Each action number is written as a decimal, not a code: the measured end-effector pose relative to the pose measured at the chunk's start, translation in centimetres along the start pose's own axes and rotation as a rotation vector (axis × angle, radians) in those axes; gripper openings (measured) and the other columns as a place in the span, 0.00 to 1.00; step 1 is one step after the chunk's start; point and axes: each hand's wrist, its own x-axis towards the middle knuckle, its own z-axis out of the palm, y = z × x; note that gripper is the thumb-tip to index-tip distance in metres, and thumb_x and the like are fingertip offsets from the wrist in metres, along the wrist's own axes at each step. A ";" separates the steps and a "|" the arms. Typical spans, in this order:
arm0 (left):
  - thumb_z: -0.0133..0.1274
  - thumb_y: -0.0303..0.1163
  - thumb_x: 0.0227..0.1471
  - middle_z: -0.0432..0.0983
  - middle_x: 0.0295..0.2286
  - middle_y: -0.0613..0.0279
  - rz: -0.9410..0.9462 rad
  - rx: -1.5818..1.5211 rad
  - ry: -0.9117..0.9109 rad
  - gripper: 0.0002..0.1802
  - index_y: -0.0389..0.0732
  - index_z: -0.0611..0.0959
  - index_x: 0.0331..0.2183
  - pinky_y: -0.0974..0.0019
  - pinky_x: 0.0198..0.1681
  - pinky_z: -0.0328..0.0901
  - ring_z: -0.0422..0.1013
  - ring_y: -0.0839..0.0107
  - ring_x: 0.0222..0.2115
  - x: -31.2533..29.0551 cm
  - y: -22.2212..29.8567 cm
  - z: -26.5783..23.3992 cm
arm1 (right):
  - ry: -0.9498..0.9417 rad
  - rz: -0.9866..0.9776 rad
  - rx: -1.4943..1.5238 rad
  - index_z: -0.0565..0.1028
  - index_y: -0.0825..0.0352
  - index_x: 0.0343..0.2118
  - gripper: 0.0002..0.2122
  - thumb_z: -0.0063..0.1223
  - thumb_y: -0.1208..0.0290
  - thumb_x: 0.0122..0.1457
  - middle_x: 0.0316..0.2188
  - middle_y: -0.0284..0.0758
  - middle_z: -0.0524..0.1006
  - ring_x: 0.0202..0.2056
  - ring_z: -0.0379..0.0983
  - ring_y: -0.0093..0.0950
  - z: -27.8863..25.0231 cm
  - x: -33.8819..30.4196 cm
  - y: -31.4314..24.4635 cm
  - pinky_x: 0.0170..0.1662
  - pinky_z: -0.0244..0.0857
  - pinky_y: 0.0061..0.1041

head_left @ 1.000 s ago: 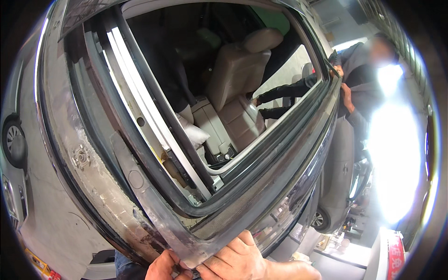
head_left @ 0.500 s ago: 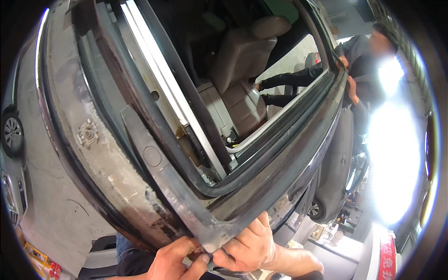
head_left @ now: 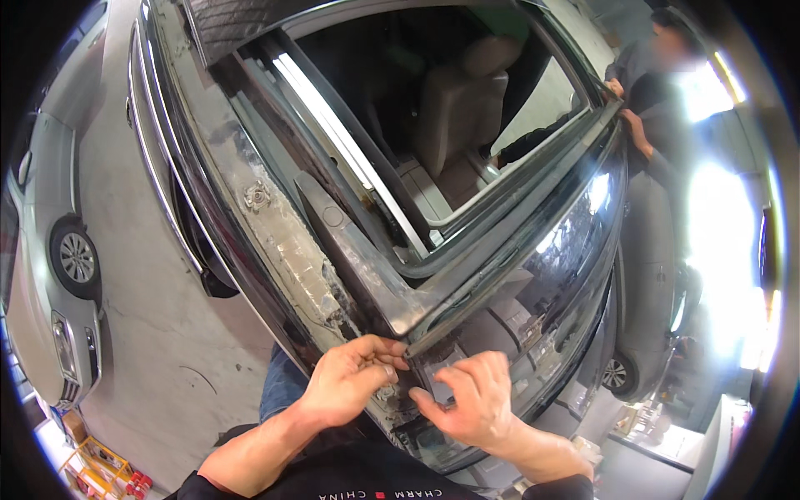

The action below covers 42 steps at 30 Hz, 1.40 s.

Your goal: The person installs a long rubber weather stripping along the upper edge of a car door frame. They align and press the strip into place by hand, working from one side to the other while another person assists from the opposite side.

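A dark car roof [head_left: 567, 242] with a large rectangular sunroof opening lies before me. At its near corner, a dark L-shaped frame piece [head_left: 367, 275] with a small round disc lies beside the opening. My left hand [head_left: 350, 379] is just below that corner, fingers curled at the near end of a long dark trim strip [head_left: 500, 271]; the exact grip is partly hidden. To its right, my right hand [head_left: 471, 396] hovers over the glossy body panel, thumb and fingers apart, holding nothing. A worn, adhesive-marked ledge [head_left: 292, 242] runs along the left side.
At the far right, another person's hands [head_left: 637, 129] are on the strip's far end. Through the opening a car seat [head_left: 467, 108] shows. A silver car [head_left: 50, 233] stands left, a dark car [head_left: 642, 275] right. A yellow rack [head_left: 100, 462] is at lower left.
My right hand has come off the frame corner and opened. My left hand stays near the corner. The view has shifted, showing more of the glossy panel and my forearms.
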 end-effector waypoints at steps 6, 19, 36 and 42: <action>0.47 0.28 0.59 0.79 0.33 0.61 0.046 -0.085 0.103 0.13 0.33 0.77 0.44 0.74 0.32 0.68 0.71 0.79 0.29 0.3 -0.6 0.0 | -0.008 -0.062 -0.031 0.76 0.68 0.43 0.21 0.64 0.59 0.49 0.38 0.38 0.73 0.37 0.70 0.37 -2.6 4.8 2.2 0.39 0.67 0.33; 0.51 0.27 0.60 0.80 0.32 0.54 0.127 0.323 0.384 0.16 0.30 0.72 0.47 0.69 0.31 0.70 0.75 0.74 0.27 1.1 3.0 2.4 | -0.460 -0.294 -0.213 0.79 0.65 0.28 0.16 0.63 0.55 0.50 0.29 0.34 0.77 0.37 0.72 0.33 -5.0 9.4 5.7 0.41 0.66 0.32; 0.59 0.35 0.56 0.81 0.29 0.61 -0.149 0.430 0.206 0.16 0.33 0.84 0.42 0.67 0.32 0.70 0.74 0.75 0.26 2.2 7.1 2.8 | -0.416 -0.324 -0.143 0.79 0.62 0.37 0.17 0.67 0.61 0.45 0.35 0.28 0.75 0.41 0.67 0.32 -5.1 9.7 5.9 0.46 0.59 0.35; 0.57 0.38 0.57 0.81 0.27 0.57 -0.137 0.447 0.085 0.18 0.32 0.84 0.40 0.65 0.36 0.69 0.77 0.68 0.30 3.4 5.6 1.1 | -0.407 -0.315 -0.114 0.79 0.62 0.37 0.18 0.68 0.63 0.43 0.35 0.29 0.74 0.40 0.68 0.32 -4.7 9.5 5.9 0.47 0.59 0.37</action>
